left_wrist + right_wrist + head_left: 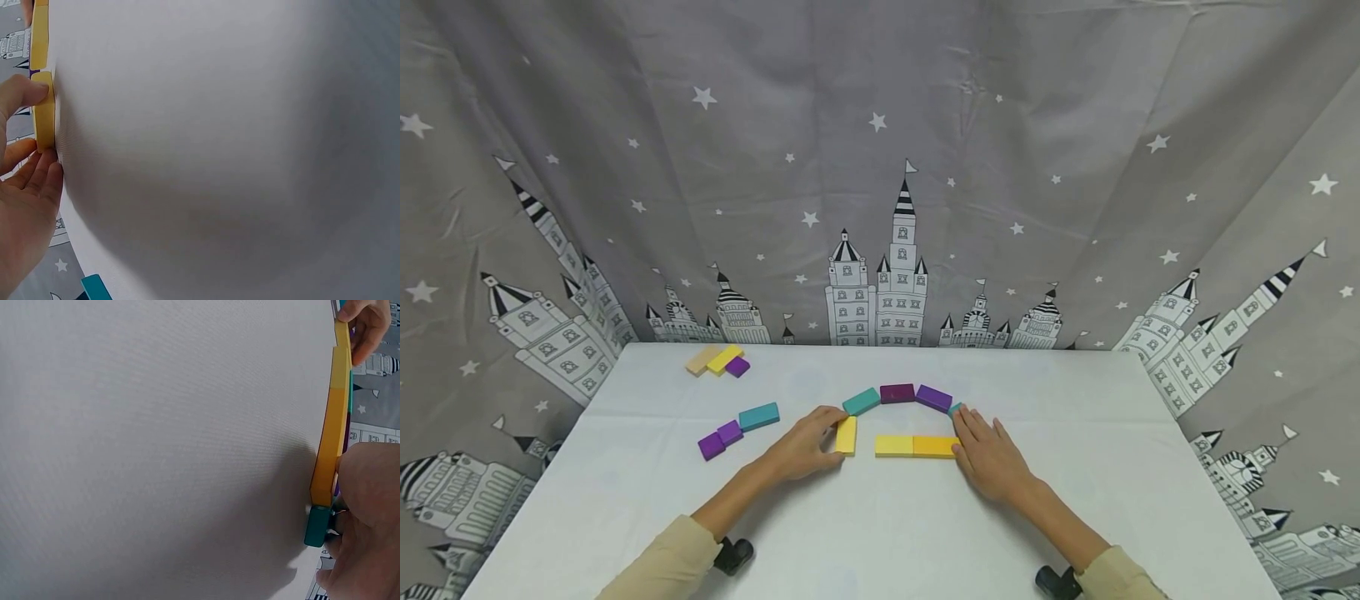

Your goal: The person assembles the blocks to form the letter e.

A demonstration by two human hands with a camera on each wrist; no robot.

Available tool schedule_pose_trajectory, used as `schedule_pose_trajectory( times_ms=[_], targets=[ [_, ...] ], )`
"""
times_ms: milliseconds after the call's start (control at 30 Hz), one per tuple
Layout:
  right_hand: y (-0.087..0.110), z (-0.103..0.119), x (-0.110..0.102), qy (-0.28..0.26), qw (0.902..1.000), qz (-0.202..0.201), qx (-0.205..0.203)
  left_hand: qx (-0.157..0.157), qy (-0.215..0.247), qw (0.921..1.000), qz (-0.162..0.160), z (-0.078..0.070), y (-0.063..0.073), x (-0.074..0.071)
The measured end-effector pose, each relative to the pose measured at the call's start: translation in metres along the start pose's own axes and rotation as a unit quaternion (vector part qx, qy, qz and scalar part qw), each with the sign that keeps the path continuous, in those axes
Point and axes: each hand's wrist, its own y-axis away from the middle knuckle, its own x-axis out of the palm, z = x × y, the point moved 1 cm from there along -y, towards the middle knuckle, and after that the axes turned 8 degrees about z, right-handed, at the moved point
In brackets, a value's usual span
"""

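My left hand (807, 443) pinches a yellow block (846, 436) by its ends, between thumb and fingertips. In the left wrist view, the thumb lies on the upper end of this block (44, 115). My right hand (992, 457) reaches over a teal block (955, 409), which its extended fingers touch and mostly cover. Its thumb is right at the end of an orange block (934, 447), joined in a row with a pale yellow block (893, 447). Above this row, a teal block (861, 402), a maroon block (897, 393) and a purple block (934, 398) form an arc.
Left of my left hand lie a blue-teal block (759, 416) and two small purple blocks (712, 446). At the far left edge of the white table (865, 533) are a tan block (702, 360), a yellow block (725, 359) and a purple block (737, 367). A grey castle-print curtain (745, 150) hangs behind.
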Motion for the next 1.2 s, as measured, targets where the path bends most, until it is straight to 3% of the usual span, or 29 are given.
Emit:
schedule_pose_trajectory(
  times_ms=[367,567,733,900,1067,1200],
  targets=[
    [0.001,-0.001,0.000,-0.005,1.0000,-0.002,-0.003,-0.016,-0.004,0.9998,0.011,-0.003,0.000,0.000],
    [0.000,-0.001,0.001,0.001,1.0000,0.003,0.002,-0.008,0.031,0.9995,-0.006,0.000,0.006,-0.008],
    [0.000,-0.001,0.000,-0.006,1.0000,0.004,0.003,-0.011,0.058,0.9969,-0.052,0.009,0.012,-0.024],
    [-0.001,-0.002,0.000,-0.003,1.0000,0.003,0.005,-0.013,0.057,0.9909,-0.121,0.027,0.015,-0.046],
    [-0.002,-0.003,0.002,-0.002,0.9999,-0.010,-0.002,-0.044,0.040,0.9791,-0.195,0.054,0.017,-0.068],
    [-0.002,-0.003,0.003,-0.005,1.0000,-0.008,-0.001,-0.088,0.036,0.9693,-0.227,0.075,0.019,-0.083]
  ],
)
